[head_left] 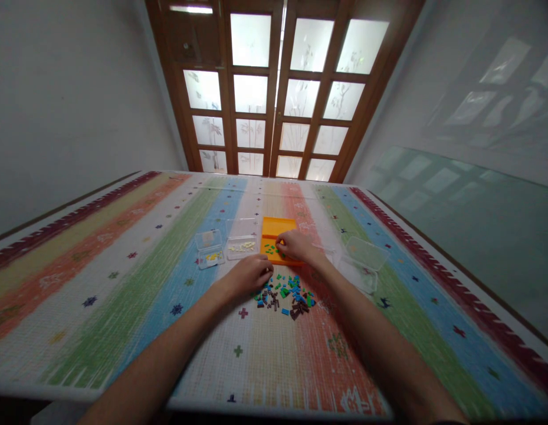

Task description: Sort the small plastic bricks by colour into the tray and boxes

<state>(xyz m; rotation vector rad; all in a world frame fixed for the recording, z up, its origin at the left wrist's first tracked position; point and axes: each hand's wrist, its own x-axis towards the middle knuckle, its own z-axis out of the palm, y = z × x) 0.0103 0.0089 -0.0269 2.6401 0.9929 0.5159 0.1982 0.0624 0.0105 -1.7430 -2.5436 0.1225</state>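
Small green, blue and brown building bricks (285,293) lie in a loose pile on the striped cloth. At the pile's far left edge rests my left hand (255,273), its fingers curled together; what they hold, if anything, is hidden. My right hand (295,244) reaches over the open orange box (278,225), thumb and fingertips pinched above its near half. Whatever sits in that pinch is too small to make out. Several green bricks (269,248) lie inside the box, beside my right fingertips.
Left of the orange box stand two open clear boxes, one with cream pieces (242,247), the other with yellow pieces (214,257). An open clear container (366,277) lies to the right, past my right forearm. The striped tablecloth (167,330) runs toward glazed wooden doors (274,88).
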